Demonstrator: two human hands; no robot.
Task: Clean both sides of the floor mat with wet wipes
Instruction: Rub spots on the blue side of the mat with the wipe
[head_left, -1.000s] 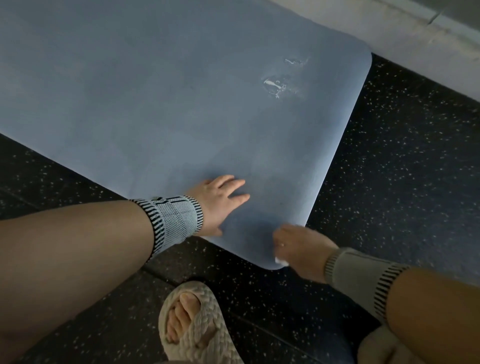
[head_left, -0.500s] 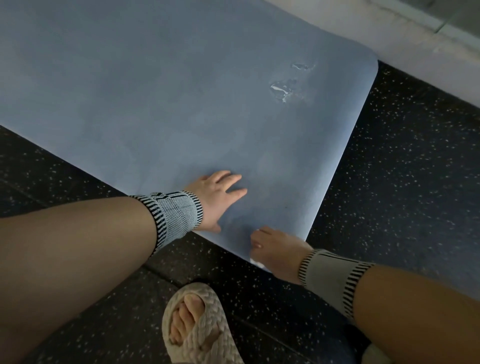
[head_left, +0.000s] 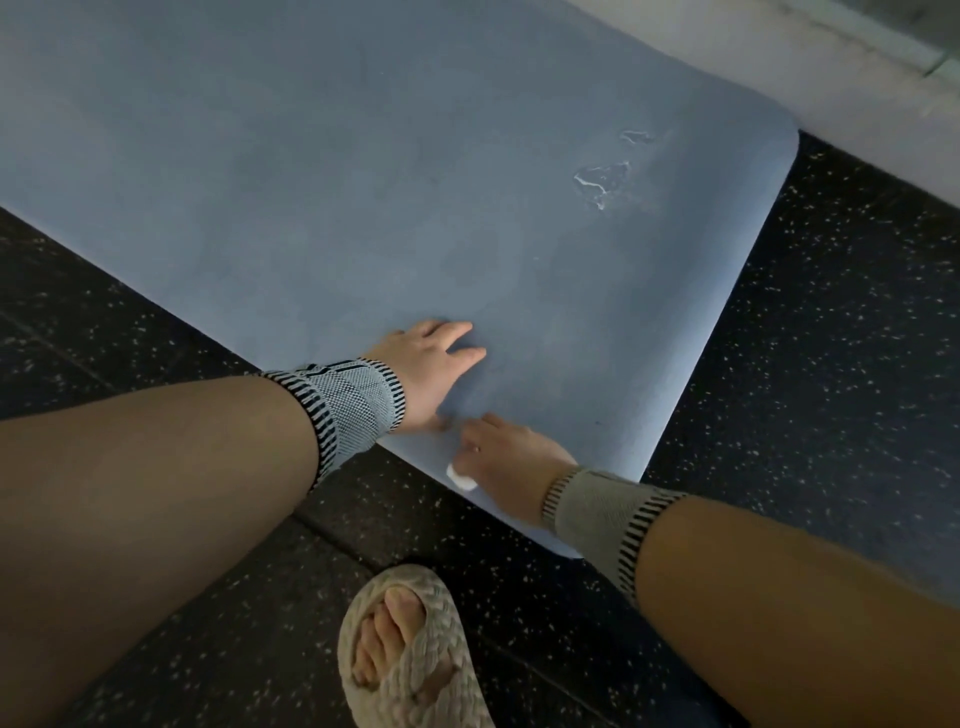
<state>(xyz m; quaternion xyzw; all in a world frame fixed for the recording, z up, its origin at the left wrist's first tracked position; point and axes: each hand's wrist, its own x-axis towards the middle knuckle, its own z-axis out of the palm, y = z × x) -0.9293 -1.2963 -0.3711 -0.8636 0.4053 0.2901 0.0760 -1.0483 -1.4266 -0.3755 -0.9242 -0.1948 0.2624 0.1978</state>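
Observation:
A large blue floor mat (head_left: 363, 182) lies flat on the dark speckled floor, its near corner towards me. My left hand (head_left: 431, 369) rests on the mat near its front edge, fingers straight and spread. Just to its right, my right hand (head_left: 504, 457) presses down on the mat with a white wet wipe (head_left: 460, 477) bunched under its curled fingers; only a small bit of the wipe shows. Wet, shiny streaks (head_left: 602, 179) mark the mat near its far right corner.
Black speckled floor (head_left: 831, 338) surrounds the mat on the left, front and right. A pale wall base (head_left: 779, 62) runs along the back right. My foot in a woven beige sandal (head_left: 415, 654) stands on the floor just before the mat's corner.
My right hand has slid left along the mat's front edge with the wipe, ending close beside my left hand. The left hand has stayed in place.

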